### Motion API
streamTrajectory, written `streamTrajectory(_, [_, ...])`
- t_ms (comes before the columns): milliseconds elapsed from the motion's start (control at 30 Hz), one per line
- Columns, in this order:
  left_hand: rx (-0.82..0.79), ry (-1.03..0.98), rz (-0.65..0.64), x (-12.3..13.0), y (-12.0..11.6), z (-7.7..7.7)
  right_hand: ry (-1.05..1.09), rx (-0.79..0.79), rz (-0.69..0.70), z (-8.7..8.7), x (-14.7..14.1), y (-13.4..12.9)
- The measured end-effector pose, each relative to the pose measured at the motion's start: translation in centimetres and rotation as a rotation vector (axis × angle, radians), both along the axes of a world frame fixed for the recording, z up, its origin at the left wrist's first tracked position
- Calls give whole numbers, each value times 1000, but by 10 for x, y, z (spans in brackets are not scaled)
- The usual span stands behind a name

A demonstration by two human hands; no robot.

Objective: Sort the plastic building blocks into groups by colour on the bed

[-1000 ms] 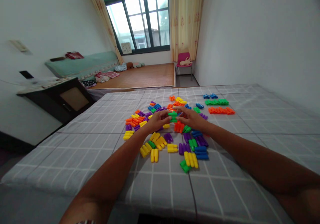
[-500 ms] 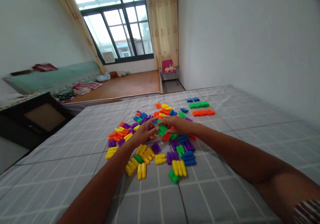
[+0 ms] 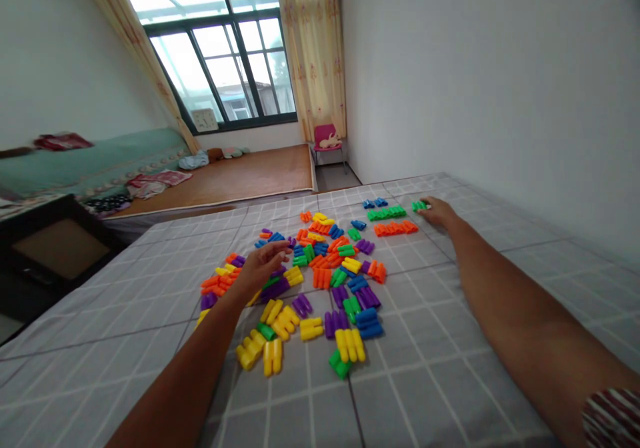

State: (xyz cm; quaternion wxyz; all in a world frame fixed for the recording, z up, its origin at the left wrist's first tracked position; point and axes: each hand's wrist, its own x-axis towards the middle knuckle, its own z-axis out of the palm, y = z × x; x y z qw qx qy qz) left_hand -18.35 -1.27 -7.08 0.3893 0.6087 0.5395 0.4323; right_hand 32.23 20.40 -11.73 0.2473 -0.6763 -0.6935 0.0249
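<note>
My right hand [image 3: 438, 213] is closed on a green plastic building block [image 3: 418, 206], at the right end of a row of joined green blocks [image 3: 387, 213]. A gap separates that block from the row. Just nearer lies a row of orange blocks [image 3: 395, 229], and a few blue blocks [image 3: 375, 203] sit behind the green row. Over the left part of the loose pile, my left hand [image 3: 263, 267] hovers with its fingers apart and nothing visible in them. Beneath it are purple blocks [image 3: 276, 289] and yellow blocks [image 3: 294, 275], partly hidden by the hand and forearm.
Loose blocks in several colours spread across the middle of the grey checked cloth [image 3: 440, 375]. Yellow blocks [image 3: 350, 345] lie closest to me. A white wall [image 3: 490, 88] stands to the right; a low bed [image 3: 240, 176] and a pink chair [image 3: 325, 135] are beyond the cloth.
My right hand has moved from the pile to the far right, carrying the green block. My left hand has shifted slightly left, and the view has turned a little to the right.
</note>
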Motion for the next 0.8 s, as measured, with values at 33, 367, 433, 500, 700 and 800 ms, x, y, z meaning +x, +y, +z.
streamTrajectory(33, [1,9,-1,0,0,-1,-27,-18,13,-7,2,1])
streamTrajectory(367, [39,107,-39,4,-3,-2,-196,-107,204,-16,-14,11])
streamTrajectory(433, [51,118,-43,2,-2,-2,-221,-120,200,-16,-16,8])
streamTrajectory(500, [74,142,-47,-2,-1,-3,-241,-138,193,-15,-16,6])
streamTrajectory(700, [261,431,30,-8,-2,1,-211,-18,115,5,-24,2])
streamTrajectory(800, [375,627,-81,-6,-5,-2,-119,169,137,29,-53,-6])
